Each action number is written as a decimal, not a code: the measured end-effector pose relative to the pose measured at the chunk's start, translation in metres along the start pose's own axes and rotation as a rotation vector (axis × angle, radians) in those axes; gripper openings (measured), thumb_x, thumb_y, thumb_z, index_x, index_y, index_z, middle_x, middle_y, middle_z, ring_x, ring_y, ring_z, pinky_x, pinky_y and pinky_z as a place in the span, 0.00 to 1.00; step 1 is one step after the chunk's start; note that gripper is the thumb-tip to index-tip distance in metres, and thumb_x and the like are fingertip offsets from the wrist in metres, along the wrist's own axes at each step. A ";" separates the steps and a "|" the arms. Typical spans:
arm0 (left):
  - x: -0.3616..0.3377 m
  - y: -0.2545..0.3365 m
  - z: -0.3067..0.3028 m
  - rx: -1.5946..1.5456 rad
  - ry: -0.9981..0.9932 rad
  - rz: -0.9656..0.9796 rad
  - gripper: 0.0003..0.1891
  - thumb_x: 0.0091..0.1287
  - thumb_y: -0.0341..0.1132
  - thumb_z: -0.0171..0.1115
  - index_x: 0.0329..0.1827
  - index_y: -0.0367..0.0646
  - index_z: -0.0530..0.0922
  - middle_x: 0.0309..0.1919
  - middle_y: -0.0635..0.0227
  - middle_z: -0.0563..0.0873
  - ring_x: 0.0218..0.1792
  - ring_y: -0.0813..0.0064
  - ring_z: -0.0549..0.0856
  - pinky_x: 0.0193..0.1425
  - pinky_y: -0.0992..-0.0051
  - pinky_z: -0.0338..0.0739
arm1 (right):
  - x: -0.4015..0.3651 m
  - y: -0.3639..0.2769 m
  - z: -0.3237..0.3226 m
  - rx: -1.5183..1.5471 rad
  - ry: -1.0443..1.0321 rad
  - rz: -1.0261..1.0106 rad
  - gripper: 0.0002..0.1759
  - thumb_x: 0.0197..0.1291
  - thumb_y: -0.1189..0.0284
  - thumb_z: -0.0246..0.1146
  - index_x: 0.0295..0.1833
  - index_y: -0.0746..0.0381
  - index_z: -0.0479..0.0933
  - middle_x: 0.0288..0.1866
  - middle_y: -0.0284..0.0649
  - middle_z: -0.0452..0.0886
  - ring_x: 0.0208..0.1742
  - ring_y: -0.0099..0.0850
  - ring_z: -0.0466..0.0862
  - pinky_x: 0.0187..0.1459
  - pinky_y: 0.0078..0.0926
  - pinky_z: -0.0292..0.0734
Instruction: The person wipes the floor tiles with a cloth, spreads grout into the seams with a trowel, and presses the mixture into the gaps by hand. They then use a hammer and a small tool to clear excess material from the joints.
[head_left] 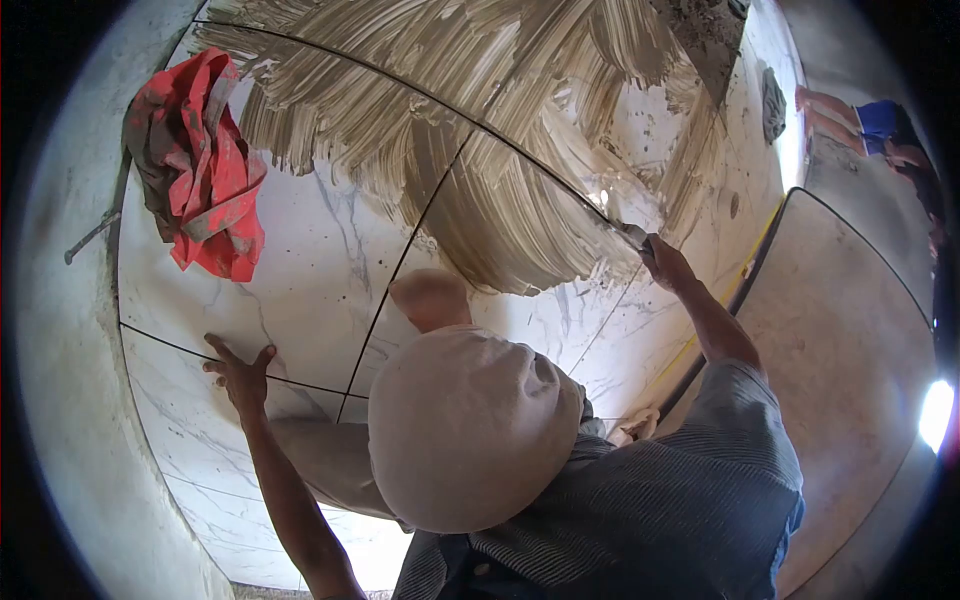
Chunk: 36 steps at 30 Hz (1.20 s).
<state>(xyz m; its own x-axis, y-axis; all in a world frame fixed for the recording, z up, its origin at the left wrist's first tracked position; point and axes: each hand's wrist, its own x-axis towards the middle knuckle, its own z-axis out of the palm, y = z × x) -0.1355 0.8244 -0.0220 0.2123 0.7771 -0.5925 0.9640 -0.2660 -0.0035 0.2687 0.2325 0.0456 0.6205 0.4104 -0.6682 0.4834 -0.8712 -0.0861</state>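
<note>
Spreading grout (500, 215) over the far tiles (320, 270): right hand (667, 263) clenched a trowel (632, 235) at the smear's right edge. Left hand (238, 372) was splayed, empty, on the near-left tile. Probably best: low blade angle, firm strokes diagonal to the joints (400, 265).

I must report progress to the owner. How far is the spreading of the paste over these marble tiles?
Done: the far area is covered with beige paste in combed strokes. In hand: the right hand holds a tool at the paste's edge, while the left hand rests flat on bare marble tiles. Left: these near tiles, roughly half the visible floor, have no paste.
</note>
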 end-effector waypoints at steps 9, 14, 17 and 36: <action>0.000 0.002 -0.001 0.008 -0.015 0.001 0.61 0.44 0.55 0.71 0.72 0.57 0.34 0.64 0.24 0.41 0.57 0.18 0.55 0.63 0.46 0.61 | -0.027 0.028 -0.003 -0.055 -0.110 0.144 0.16 0.61 0.67 0.55 0.51 0.62 0.63 0.40 0.54 0.77 0.44 0.51 0.78 0.43 0.45 0.73; 0.000 0.002 -0.002 -0.019 -0.009 0.017 0.61 0.43 0.54 0.72 0.72 0.56 0.34 0.63 0.22 0.41 0.58 0.18 0.54 0.63 0.45 0.59 | -0.039 0.033 -0.009 -0.220 -0.196 0.250 0.14 0.60 0.67 0.54 0.48 0.61 0.63 0.39 0.52 0.78 0.43 0.51 0.78 0.42 0.46 0.73; 0.001 -0.004 0.002 -0.008 0.001 0.025 0.61 0.43 0.54 0.72 0.72 0.54 0.35 0.63 0.21 0.41 0.58 0.18 0.53 0.64 0.46 0.59 | -0.041 0.025 -0.008 -0.268 -0.222 0.320 0.13 0.60 0.67 0.54 0.47 0.60 0.64 0.39 0.51 0.78 0.42 0.51 0.78 0.41 0.48 0.73; -0.002 0.004 -0.007 -0.025 -0.017 -0.014 0.61 0.44 0.51 0.73 0.72 0.55 0.34 0.63 0.23 0.41 0.59 0.20 0.53 0.62 0.48 0.63 | 0.104 -0.142 -0.041 0.179 0.526 0.238 0.18 0.50 0.67 0.65 0.43 0.64 0.71 0.38 0.51 0.76 0.40 0.49 0.77 0.41 0.40 0.72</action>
<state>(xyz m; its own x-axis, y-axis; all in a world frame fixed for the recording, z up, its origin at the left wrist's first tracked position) -0.1308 0.8252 -0.0153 0.1963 0.7707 -0.6062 0.9705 -0.2408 0.0081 0.2903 0.4101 0.0186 0.9429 0.2374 -0.2335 0.2109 -0.9685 -0.1327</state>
